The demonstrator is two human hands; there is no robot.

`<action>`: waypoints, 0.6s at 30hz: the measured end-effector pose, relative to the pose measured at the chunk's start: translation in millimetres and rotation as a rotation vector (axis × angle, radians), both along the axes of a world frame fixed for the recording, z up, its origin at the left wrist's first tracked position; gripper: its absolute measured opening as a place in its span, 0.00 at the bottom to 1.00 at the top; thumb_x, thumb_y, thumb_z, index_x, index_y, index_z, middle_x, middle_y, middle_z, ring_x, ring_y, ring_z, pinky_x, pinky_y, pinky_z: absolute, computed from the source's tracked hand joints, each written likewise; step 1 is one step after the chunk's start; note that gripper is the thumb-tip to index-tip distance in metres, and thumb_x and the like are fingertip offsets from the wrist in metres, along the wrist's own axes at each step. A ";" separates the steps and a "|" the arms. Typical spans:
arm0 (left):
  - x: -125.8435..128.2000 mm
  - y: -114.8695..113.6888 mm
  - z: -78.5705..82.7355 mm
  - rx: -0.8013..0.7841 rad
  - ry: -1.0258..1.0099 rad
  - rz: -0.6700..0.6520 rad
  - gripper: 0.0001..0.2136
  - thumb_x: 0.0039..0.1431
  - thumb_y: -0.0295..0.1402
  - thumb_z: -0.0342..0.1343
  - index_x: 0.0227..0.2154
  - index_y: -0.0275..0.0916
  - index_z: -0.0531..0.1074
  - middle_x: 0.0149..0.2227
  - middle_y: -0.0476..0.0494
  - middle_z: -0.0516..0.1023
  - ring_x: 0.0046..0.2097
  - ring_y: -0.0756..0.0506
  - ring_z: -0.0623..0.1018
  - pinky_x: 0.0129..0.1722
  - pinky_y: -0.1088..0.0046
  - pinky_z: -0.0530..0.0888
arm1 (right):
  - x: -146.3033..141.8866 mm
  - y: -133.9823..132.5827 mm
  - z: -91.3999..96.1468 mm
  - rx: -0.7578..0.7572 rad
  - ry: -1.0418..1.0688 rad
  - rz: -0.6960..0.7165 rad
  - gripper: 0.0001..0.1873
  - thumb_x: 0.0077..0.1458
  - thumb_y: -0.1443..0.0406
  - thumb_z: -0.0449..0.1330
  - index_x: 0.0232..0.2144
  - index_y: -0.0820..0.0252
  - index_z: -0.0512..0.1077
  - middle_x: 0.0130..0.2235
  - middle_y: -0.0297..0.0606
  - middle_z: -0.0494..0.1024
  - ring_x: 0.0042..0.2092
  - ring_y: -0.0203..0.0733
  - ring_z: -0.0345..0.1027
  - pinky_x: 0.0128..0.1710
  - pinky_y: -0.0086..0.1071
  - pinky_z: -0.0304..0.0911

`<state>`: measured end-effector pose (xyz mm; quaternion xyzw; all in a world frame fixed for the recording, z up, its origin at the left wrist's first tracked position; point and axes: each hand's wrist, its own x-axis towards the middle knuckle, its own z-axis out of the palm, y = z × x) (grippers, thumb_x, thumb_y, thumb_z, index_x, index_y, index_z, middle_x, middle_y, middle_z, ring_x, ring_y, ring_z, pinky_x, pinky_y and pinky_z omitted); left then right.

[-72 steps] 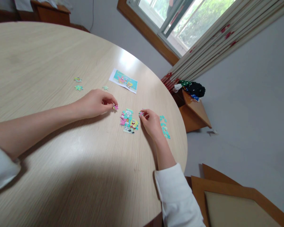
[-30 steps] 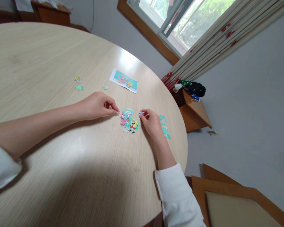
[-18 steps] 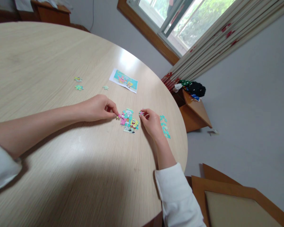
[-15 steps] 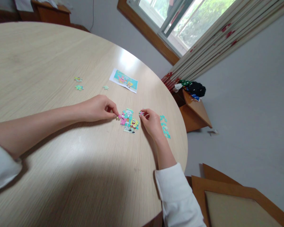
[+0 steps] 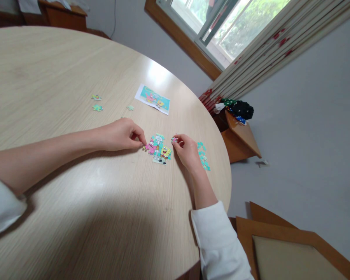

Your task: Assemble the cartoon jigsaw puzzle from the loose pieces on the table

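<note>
A partly joined jigsaw puzzle (image 5: 158, 149) with pink, pale-green and yellow cartoon figures lies flat on the table. At its left edge, my left hand (image 5: 125, 134) pinches a pink and yellow puzzle piece (image 5: 145, 147) that touches the joined part. My right hand (image 5: 186, 149), just right of the puzzle, holds a small pink and blue puzzle piece (image 5: 174, 140) between thumb and fingers, apart from the rest. Several loose turquoise pieces (image 5: 203, 156) lie beyond my right hand. A printed picture card (image 5: 153, 99) of the same figures rests farther back.
More loose pieces (image 5: 97, 108) lie at the back left, with a single pale piece (image 5: 130, 108) near the card. The round wooden table (image 5: 76, 233) curves off to the right. A chair (image 5: 280, 249) stands at lower right, and a small cabinet (image 5: 240, 142) with cloths is by the curtain.
My left hand has shifted very slightly, bringing its piece down against the puzzle's left edge. A loose piece behind that hand now peeks out. My right hand has stayed put.
</note>
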<state>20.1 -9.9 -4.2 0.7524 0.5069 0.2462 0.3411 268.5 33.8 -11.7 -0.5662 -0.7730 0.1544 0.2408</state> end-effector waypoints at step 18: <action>0.9 1.2 -3.8 0.013 0.006 -0.052 0.12 0.50 0.35 0.54 0.30 0.38 0.82 0.20 0.50 0.73 0.23 0.53 0.66 0.25 0.77 0.59 | -1.1 -1.6 1.6 0.007 0.004 -0.013 0.09 0.52 0.65 0.58 0.36 0.61 0.75 0.31 0.38 0.77 0.30 0.39 0.67 0.37 0.35 0.63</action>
